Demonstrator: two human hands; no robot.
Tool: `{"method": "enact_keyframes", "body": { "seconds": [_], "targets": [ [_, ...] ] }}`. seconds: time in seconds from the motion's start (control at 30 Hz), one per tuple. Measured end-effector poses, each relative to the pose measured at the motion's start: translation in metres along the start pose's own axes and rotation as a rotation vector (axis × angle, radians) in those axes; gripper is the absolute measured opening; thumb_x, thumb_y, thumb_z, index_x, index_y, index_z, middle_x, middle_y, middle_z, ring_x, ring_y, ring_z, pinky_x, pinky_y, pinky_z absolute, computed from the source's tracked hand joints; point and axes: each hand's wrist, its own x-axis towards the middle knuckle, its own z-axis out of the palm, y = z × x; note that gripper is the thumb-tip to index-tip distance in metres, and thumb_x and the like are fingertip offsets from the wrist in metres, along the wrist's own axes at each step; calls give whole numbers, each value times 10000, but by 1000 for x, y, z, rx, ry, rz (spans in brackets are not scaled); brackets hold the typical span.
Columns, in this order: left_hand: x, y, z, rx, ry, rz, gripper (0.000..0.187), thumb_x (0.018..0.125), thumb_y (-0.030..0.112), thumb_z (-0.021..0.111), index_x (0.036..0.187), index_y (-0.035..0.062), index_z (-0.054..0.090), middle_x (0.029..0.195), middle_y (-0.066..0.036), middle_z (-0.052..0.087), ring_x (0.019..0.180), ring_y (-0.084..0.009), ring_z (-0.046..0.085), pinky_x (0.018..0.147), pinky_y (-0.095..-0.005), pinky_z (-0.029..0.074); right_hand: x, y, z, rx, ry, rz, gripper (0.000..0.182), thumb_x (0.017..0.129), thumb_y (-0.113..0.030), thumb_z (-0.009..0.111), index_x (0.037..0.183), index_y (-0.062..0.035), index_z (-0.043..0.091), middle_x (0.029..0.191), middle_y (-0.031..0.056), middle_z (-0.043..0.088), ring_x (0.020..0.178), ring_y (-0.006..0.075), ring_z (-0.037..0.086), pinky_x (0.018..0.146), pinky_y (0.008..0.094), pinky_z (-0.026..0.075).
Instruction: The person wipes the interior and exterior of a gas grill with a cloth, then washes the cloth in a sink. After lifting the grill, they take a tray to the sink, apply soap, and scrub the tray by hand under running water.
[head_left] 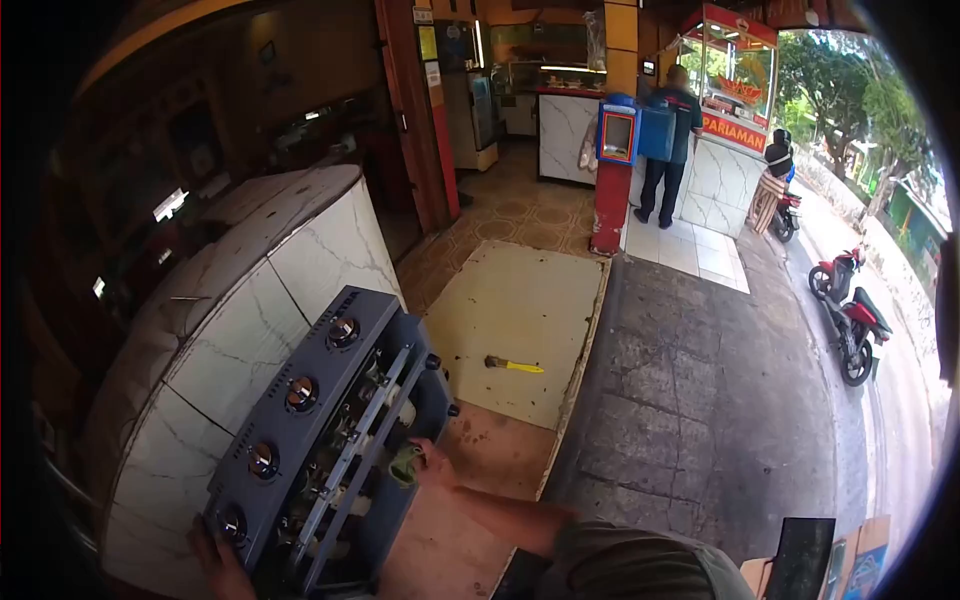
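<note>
Stove (pixel 330 430), a dark blue-grey four-knob burner unit, is being held tipped up on its side against the white marbled counter (pixel 250 330), its knob panel facing up and left. The person's right hand (pixel 428 462) is gripping the unit's right side, fingers closed around a part of its frame near the exposed pipes. The left hand (pixel 218 560) is cupping the lower left corner of the knob panel, fingers wrapped under it beside the lowest knob (pixel 232 520). Three more chrome knobs are running up the panel toward its upper end. Beyond the right hand, bare reddish floor is meeting a pale square slab (pixel 520 320), and a yellow-handled hammer (pixel 515 366) is lying near the slab's middle. Past the slab's right edge, grey pavement (pixel 700 400) is stretching out to the road, where a red motorbike (pixel 850 310) is standing. Farther back, a person in blue (pixel 670 150) is standing at a tiled food stall (pixel 725 170).
</note>
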Motion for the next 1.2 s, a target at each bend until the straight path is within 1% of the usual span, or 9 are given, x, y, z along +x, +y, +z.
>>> {"method": "enact_keyframes", "body": {
  "seconds": [0.1, 0.2, 0.43, 0.57, 0.7, 0.77, 0.9, 0.97, 1.2],
  "targets": [
    [2, 17, -10, 154, -13, 13, 742, 991, 623, 403, 1526, 110, 366, 1614, -170, 246, 1473, -385, 234, 1202, -432, 216, -25, -24, 4, 334, -89, 209, 387, 1002, -123, 538, 1385, -127, 483, 1185, 106, 589, 972, 248, 602, 812, 384, 498],
    [-5, 19, -8, 114, -17, 64, 723, 1014, 576, 402, 1513, 53, 364, 1544, -215, 365, 1446, -374, 292, 1190, -433, 246, -74, -5, 15, 379, 43, -152, 432, 962, -47, 536, 1384, -129, 492, 1186, 136, 583, 936, 239, 620, 802, 346, 506],
    [-4, 17, -9, 24, -22, 101, 566, 1047, 340, 390, 1511, 22, 326, 1580, -245, 253, 1479, -386, 227, 1191, -424, 221, -150, 14, -1, -460, -519, -625, 638, 785, -107, 656, 1398, -219, 521, 1489, 122, 398, 1395, 426, 248, 991, 608, 358],
    [-9, 31, -17, 84, 89, 124, 532, 1022, 333, 430, 1460, 34, 394, 1429, -236, 406, 1310, -411, 446, 1089, -435, 373, -126, 39, 17, -577, -618, -709, 474, 784, -39, 629, 1226, -204, 677, 1371, 96, 546, 1223, 318, 492, 919, 441, 459],
    [-11, 39, -15, 33, 89, 51, 543, 1003, 355, 465, 1446, 44, 422, 1409, -214, 426, 1261, -393, 497, 1039, -428, 420, -51, 19, -9, 262, -517, 66, 338, 879, -10, 561, 1162, -142, 692, 1147, 58, 657, 970, 178, 628, 842, 322, 498],
    [-15, 32, -12, -7, 88, -7, 547, 996, 361, 477, 1442, 49, 432, 1405, -211, 431, 1248, -387, 512, 1025, -421, 433, 5, 1, -37, 346, -97, 4, 403, 895, -42, 580, 1290, -115, 616, 1179, 71, 637, 1015, 204, 618, 896, 324, 489],
    [-12, 36, -12, -4, 131, 5, 565, 978, 384, 502, 1439, 63, 442, 1390, -229, 452, 1190, -395, 561, 1017, -416, 441, 77, 38, -54, -138, 114, -256, 478, 918, -150, 580, 1386, -81, 513, 1399, 168, 523, 1273, 361, 511, 1058, 446, 408],
    [-13, 37, -11, 42, 130, 10, 572, 976, 403, 498, 1448, 85, 438, 1402, -236, 447, 1183, -398, 570, 1014, -428, 446, 89, 50, -39, -1168, -55, -238, 547, 989, -351, 472, 1460, -78, 424, 1519, 186, 406, 1388, 459, 360, 1153, 603, 219],
    [-10, 31, -8, 122, 120, -15, 586, 983, 471, 478, 1460, 132, 442, 1464, -229, 416, 1218, -405, 564, 1022, -436, 455, 87, 17, 25, -1368, -142, 143, 639, 1034, -474, 204, 1555, -114, 286, 1630, 153, 208, 1491, 464, 119, 1173, 642, -62]
  ]
}}
